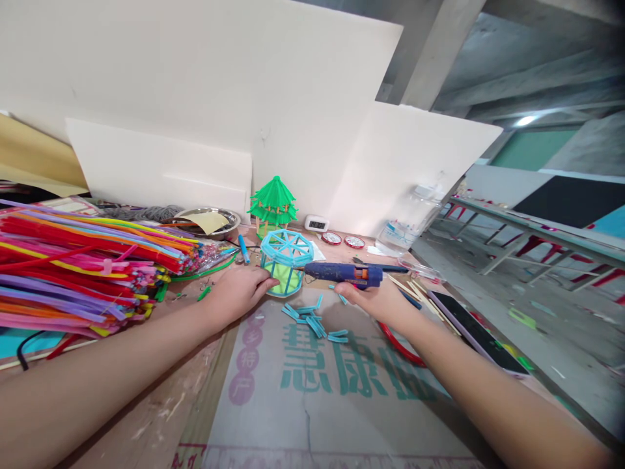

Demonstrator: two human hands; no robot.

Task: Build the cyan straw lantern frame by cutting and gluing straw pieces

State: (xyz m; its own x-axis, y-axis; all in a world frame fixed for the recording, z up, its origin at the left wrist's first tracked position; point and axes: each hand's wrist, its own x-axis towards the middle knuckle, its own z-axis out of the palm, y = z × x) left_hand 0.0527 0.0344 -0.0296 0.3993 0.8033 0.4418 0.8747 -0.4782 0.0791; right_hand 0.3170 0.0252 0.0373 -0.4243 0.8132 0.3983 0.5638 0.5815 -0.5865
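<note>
My left hand (239, 290) rests on the table with its fingers curled against the base of a small light-blue pavilion model (286, 260) made of pipe cleaners, with a green inside. My right hand (375, 299) is closed round the handle of a blue glue gun (344, 273), whose nozzle points left at the model's side. Several short light-blue pipe-cleaner pieces (312, 319) lie on the printed cardboard sheet (336, 391) between my hands.
A large heap of coloured pipe cleaners (83, 267) fills the left. Behind stand a green pavilion model (273, 203), a metal dish (208, 223), white boards (205, 124) and a plastic bottle (407, 221). Thin wooden sticks (415, 290) and a phone (476, 333) lie at right near the table edge.
</note>
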